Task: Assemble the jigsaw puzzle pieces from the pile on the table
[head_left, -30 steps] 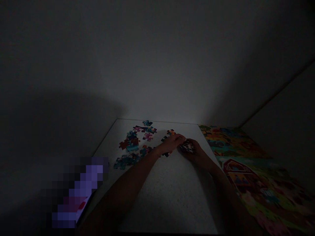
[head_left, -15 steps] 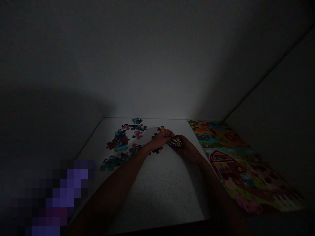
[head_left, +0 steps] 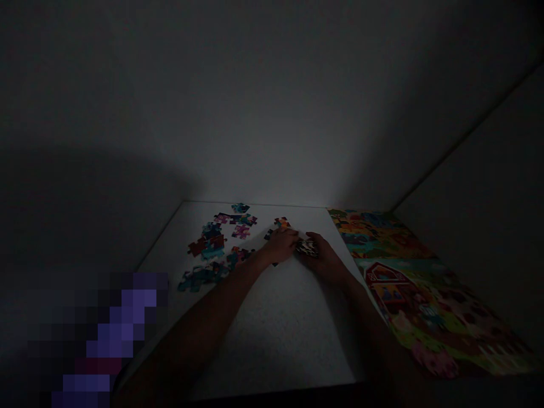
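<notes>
left hand [head_left: 282,245]: bare | right hand [head_left: 326,259]: bare | forearms [head_left: 229,297]: bare, tapering, near ends lost in shadow

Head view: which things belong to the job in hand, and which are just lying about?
Part of the work:
right hand, holding a dark, pale-streaked bundle, contents unclear
left hand, close beside the bundle
multicoloured, knob-edged jigsaw pieces
flat white tabletop

Apparently lying about, in neither hand:
orange-and-green rectangular animal picture
rectangular red-barn farm picture
purple pixelated shape, unidentifiable
</notes>
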A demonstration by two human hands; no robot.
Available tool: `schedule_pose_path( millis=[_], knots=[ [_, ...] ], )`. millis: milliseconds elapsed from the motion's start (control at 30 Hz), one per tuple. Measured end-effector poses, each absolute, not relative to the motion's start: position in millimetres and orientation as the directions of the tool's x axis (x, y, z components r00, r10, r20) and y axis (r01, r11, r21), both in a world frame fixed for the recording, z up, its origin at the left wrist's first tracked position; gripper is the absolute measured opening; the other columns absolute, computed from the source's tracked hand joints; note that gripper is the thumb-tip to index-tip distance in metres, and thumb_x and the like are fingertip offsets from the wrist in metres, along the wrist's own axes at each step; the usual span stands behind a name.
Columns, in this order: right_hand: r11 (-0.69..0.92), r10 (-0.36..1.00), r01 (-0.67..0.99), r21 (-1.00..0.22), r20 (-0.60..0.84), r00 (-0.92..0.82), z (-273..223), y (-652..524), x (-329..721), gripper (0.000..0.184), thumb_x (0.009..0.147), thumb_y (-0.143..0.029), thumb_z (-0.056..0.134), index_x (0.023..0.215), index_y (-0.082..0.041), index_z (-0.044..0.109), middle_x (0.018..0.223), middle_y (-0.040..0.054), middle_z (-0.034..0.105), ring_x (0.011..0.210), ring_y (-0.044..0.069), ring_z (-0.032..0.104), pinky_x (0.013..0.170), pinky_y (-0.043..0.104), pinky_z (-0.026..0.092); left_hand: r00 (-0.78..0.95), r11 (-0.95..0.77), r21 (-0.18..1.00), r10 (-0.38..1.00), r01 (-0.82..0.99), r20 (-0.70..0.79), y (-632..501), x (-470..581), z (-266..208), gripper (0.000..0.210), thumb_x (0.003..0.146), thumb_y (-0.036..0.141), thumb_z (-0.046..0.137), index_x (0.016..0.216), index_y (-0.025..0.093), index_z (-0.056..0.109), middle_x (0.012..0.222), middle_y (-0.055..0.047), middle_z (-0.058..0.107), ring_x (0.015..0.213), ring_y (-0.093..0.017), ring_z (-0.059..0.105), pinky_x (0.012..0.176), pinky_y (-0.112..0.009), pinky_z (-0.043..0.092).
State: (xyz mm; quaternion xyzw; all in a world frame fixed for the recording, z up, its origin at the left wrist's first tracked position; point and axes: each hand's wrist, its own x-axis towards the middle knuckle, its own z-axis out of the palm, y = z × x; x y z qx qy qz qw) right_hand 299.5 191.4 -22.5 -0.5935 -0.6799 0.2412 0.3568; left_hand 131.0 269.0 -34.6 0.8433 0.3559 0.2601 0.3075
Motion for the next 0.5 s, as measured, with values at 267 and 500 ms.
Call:
schedule_pose_path(
  millis=[267, 500],
  knots=[
    [0.18, 0.975, 0.818, -0.547, 0.211, -0.074, -28.7, 191.5, 312.3, 0.046, 0.077, -0.044, 0.063, 0.116, -0.019, 0.062, 0.108, 0.0135, 0.068, 0.101, 0.031, 0.062, 0.09, 0.042, 0.048, 0.324, -0.427, 0.605, 0.904, 0.672, 0.279, 314.3, 69.3, -14.0, 0.038, 0.088, 0.009, 0.046, 0.118, 0.015, 0.068, 0.126, -0.011, 0.065, 0.121, -0.025, 0.056, 0.11, -0.036, 0.036],
    [0.017, 0.995, 0.822, -0.57, 0.09, 0.042, -19.8, 187.4, 303.2, 0.049, 0.077, -0.048, 0.058, 0.115, -0.017, 0.055, 0.104, 0.0163, 0.069, 0.087, 0.028, 0.067, 0.072, 0.036, 0.052, 0.082, -0.169, 0.552, 0.981, 0.817, 0.178, 348.2, -9.0, -19.7, 0.035, 0.087, 0.017, 0.051, 0.119, 0.018, 0.065, 0.132, -0.016, 0.06, 0.128, -0.031, 0.049, 0.112, -0.049, 0.028]
  ],
)
